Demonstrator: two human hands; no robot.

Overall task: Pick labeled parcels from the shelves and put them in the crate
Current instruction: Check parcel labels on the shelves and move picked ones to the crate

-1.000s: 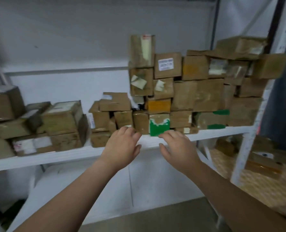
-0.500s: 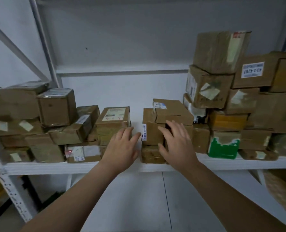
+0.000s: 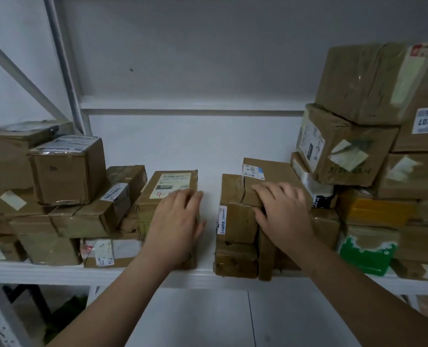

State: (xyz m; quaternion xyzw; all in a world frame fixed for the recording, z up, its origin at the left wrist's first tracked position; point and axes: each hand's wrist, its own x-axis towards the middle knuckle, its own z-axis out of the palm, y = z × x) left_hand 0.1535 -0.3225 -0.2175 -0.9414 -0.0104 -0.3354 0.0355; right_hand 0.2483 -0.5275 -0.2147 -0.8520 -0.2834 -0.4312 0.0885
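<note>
Brown cardboard parcels fill a white shelf. My left hand lies with straight fingers on the front right corner of a parcel with a white top label. My right hand rests on the front edge of a flat parcel with a small barcode label, fingertips over its lip; that parcel sits on a stack of small parcels. No crate is in view.
More parcels are piled at the left and stacked high at the right, including a green-and-white one. A bare gap of shelf runs between my hands. A grey upright post stands at the left.
The view swung left and closer to the shelf. Both hands moved forward from the shelf edge onto the parcels, the left onto the labeled one, the right onto the flat one.
</note>
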